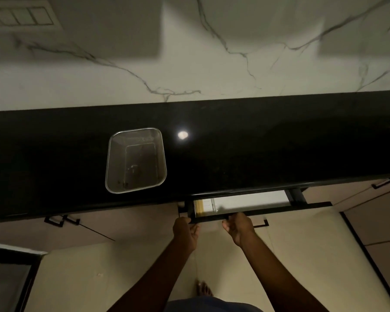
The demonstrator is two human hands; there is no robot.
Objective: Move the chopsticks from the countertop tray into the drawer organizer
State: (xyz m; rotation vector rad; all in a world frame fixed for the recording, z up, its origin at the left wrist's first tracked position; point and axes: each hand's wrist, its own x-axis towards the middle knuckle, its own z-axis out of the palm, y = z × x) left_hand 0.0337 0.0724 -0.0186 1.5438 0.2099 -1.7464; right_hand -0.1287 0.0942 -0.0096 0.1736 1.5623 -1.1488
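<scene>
Just below the countertop edge (234,188), both the left hand (186,231) and right hand (239,228) are gripping the drawer front (257,211), fingers curled closed, while the chopsticks (198,207) are lying in the organizer's left compartment, leaving the tray (109,161) empty.

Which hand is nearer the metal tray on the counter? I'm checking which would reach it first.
Left. The left hand holds the drawer front just below and right of the tray; the right hand sits farther right along it.

Two hands, left (186,233) and right (239,227), one metal tray (113,154), one drawer (279,209), one bare foot (204,288).
</scene>
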